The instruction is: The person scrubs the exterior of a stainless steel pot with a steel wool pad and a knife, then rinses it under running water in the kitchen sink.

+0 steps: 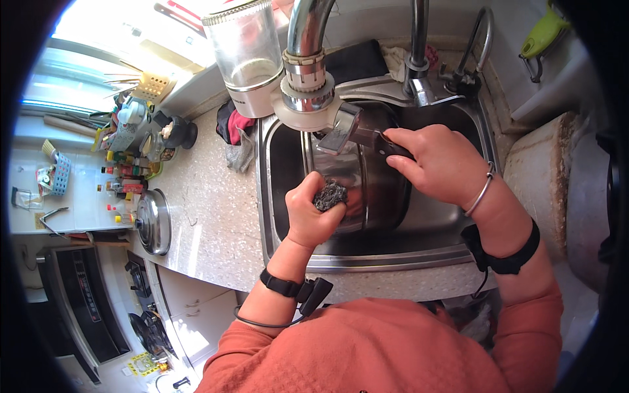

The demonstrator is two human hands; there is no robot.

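Observation:
My left hand [314, 211] is closed around a steel wool scrubber [330, 195] over the left part of the stainless steel sink [427, 228]. In my right hand [437, 164] is the dark handle of a pot or pan [366, 184], its fingers wrapped round it near the rim. The vessel lies tilted in the sink, its shiny side towards my left hand; its exact kind is hard to tell. A faucet with a water filter [308, 93] stands over the sink, and its spout part [340, 128] hides part of the vessel's handle mount.
Left of the sink, the speckled counter [211, 221] holds cloths [238, 137], a metal lid [155, 222] and several bottles [123, 186]. A second faucet [418, 73] rises at the back. On the right stand a thick board [535, 172] and a large metal vessel [589, 211].

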